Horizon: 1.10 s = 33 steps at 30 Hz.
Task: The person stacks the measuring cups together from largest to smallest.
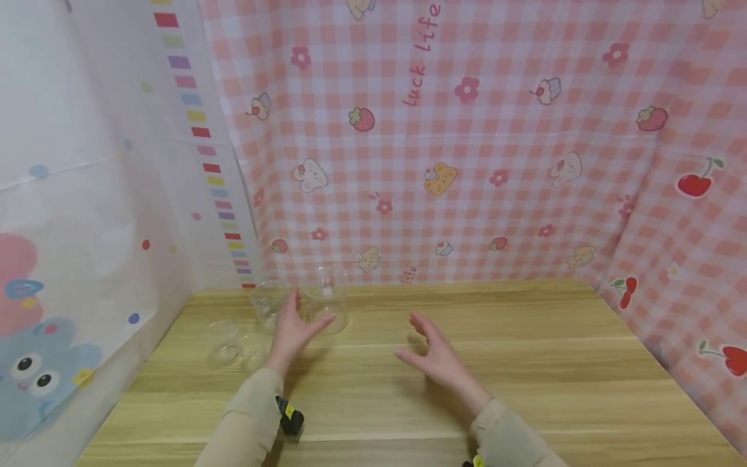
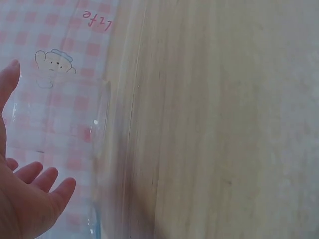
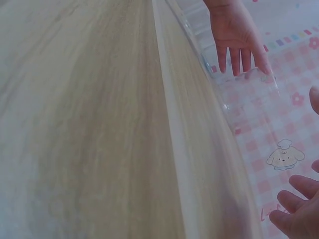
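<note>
A tall clear beaker [image 1: 335, 310] stands near the back of the wooden table, its see-through wall also showing in the left wrist view. Beside its left side is my left hand [image 1: 292, 334], fingers spread and thumb overlapping the beaker's front in the head view. My right hand [image 1: 434, 357] is held over the table to the right of the beaker, apart from it, with thumb and fingers spread and nothing between them. In the right wrist view the left hand [image 3: 234, 35] reaches toward the beaker [image 3: 249, 102] with fingers extended, while part of the right hand [image 3: 301, 209] shows at the edge.
More clear vessels stand left of my left hand: a mid-sized one [image 1: 265, 301] behind, and small ones [image 1: 224, 344] nearer the table's left edge. Patterned cloths [image 1: 496, 143] hang behind and at both sides of the wooden table [image 1: 554, 363].
</note>
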Available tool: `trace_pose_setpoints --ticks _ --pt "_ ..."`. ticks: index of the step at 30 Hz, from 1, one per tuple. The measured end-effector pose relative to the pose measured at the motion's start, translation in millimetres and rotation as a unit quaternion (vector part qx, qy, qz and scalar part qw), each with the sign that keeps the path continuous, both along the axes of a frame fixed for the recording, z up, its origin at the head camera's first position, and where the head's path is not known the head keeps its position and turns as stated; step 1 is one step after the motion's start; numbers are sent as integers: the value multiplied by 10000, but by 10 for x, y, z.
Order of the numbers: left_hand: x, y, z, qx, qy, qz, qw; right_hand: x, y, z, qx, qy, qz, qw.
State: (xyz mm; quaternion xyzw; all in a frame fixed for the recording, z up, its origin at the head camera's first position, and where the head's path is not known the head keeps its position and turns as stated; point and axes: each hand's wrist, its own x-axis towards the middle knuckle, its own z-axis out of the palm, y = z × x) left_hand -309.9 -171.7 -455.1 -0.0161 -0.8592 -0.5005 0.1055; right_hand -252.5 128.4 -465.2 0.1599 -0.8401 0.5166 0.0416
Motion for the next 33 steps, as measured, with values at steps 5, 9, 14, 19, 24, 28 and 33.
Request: trace_pose_setpoints --ticks 5,9,14,19,24,28,33 --pt "-45 14 -15 9 38 15 10000 -20 -18 -11 -32 -56 -8 10000" --pt "-86 31 -28 19 86 49 9999 -26 -21 -20 -13 -60 -42 10000" --pt "-116 49 -35 37 42 92 9999 -46 -36 -28 -55 -109 -79 9999" --pt "-138 59 -36 187 -50 126 9997 -63 -53 -37 -44 -148 -127 9998" --pt "-171 59 -34 305 75 112 9994 -80 -67 -37 -32 -181 -149 9997" --pt "-194 52 -31 370 173 63 9991 -97 -78 -41 -54 -183 -141 9997" --pt "-215 45 -28 370 167 31 9992 -107 -89 -33 -102 -231 -91 9996"
